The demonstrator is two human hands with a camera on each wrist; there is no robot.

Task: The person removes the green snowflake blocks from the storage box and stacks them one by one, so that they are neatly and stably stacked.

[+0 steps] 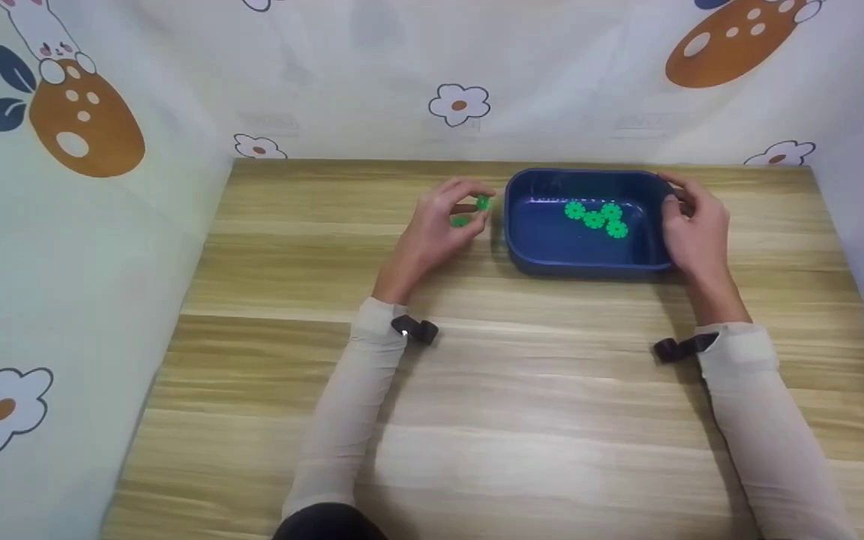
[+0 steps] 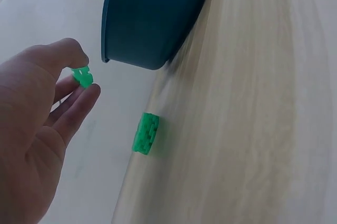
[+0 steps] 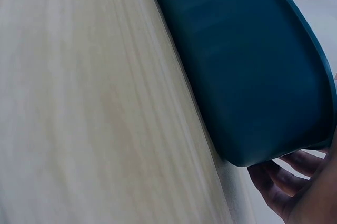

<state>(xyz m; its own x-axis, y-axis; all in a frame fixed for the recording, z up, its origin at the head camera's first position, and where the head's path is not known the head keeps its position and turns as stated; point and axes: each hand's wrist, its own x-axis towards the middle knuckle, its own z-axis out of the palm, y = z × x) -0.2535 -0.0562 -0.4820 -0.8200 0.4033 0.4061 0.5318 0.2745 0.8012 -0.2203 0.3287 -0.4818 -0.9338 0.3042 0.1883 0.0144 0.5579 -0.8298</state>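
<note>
beneath everything is the wood-grained counter point(image 1: 514, 420), and near its far edge stands the blue bin point(image 1: 552, 247), its long axis running left to right in front of you. the relation that counts is this: the bin's left end lies just to the right of your left fingers, a slim gap between them, so your left hand point(image 1: 436, 229) faces that end's rim while your right hand point(image 1: 702, 229) is at the opposite end.

your right hand grips the bin there, thumb over the rim on the inside, the other fingers outside against the wall. your left hand is off the bin, its fingers drawn into a narrow pinch on one small green piece.

inside the bin you can see four green discs point(image 1: 594, 220) with notched edges, lying close together around the middle of its floor, a little to the right. the green block point(image 2: 146, 133) rests on the counter, outside the bin and nearer your left hand; it looks thicker than one disc, but you can't tell whether it is several together. smallest is the green piece point(image 1: 483, 202) at your left fingertips, outside the rim and, seen from the left wrist, clear of the counter.
</note>
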